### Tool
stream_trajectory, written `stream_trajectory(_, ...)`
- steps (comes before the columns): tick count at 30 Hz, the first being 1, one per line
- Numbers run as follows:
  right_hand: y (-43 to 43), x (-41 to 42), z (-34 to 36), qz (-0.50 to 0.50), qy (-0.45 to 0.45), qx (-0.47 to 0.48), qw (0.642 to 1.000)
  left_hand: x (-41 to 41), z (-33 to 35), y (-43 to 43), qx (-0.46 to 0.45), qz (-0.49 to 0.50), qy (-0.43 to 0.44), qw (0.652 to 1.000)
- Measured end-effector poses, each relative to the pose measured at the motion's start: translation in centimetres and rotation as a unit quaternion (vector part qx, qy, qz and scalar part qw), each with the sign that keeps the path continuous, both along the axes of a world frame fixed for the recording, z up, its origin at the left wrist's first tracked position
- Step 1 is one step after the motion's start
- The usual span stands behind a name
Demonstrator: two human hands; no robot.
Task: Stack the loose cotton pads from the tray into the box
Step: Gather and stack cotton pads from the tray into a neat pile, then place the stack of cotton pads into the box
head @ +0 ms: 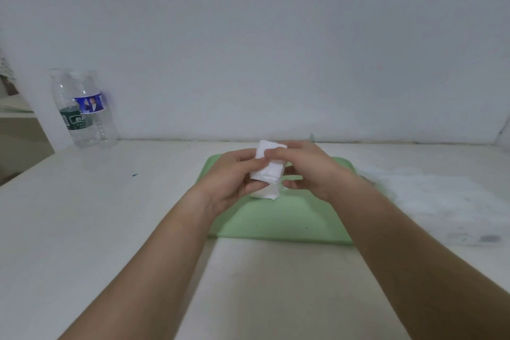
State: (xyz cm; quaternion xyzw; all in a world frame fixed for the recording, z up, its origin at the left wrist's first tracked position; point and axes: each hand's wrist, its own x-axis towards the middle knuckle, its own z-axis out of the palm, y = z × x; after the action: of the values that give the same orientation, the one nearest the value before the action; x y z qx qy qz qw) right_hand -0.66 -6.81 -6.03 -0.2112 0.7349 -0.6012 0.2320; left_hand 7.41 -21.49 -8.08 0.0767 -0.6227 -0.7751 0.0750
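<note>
A stack of white cotton pads is held up above the green tray in the middle of the table. My left hand grips the stack from the left, thumb on its front. My right hand pinches its top and right side with curled fingers. More white pads show just under the stack, by my left fingers. No box is in view.
Two clear plastic bottles stand at the back left against the wall. A crumpled clear plastic wrap lies on the table right of the tray. A shelf edge sits at far left.
</note>
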Motion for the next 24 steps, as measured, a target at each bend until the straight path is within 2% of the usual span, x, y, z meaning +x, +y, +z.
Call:
stream_trajectory(3, 3.3, 0.3, 1.3, 0.010, 0.051, 0.030, 0.998, 0.5, 1.0, 2.1, -0.056, -0.017, -0.010, 0.998)
stream_trajectory(5, 5.7, 0.4, 1.9, 0.032, 0.049, 0.041, 0.997, 1.0, 1.5, 3.9, -0.092, -0.012, -0.009, 0.996)
stream_trajectory(12, 15.2, 0.1, 4.5, 0.074, 0.096, 0.157, 0.980, 1.5, 2.3, 11.7, -0.141, -0.049, -0.029, 0.988)
stream_trajectory(14, 18.9, -0.2, 5.3, 0.068, 0.103, 0.186, 0.975, 1.0, 2.6, 14.0, -0.153, -0.061, -0.042, 0.985)
stream_trajectory(18, 25.2, -1.4, 6.2, -0.006, 0.145, 0.215, 0.966, -0.7, 2.9, 17.9, -0.223, -0.062, -0.040, 0.972)
stream_trajectory(21, 28.5, -2.7, 6.2, -0.067, 0.185, 0.229, 0.953, -2.8, 2.9, 20.9, -0.336, -0.048, 0.006, 0.940)
stream_trajectory(22, 29.1, -3.0, 6.0, -0.083, 0.199, 0.230, 0.949, -3.4, 2.9, 21.5, -0.389, -0.040, 0.023, 0.920)
stream_trajectory(24, 30.6, -3.6, 5.7, -0.115, 0.223, 0.223, 0.942, -5.4, 3.1, 23.2, -0.517, -0.040, 0.041, 0.854)
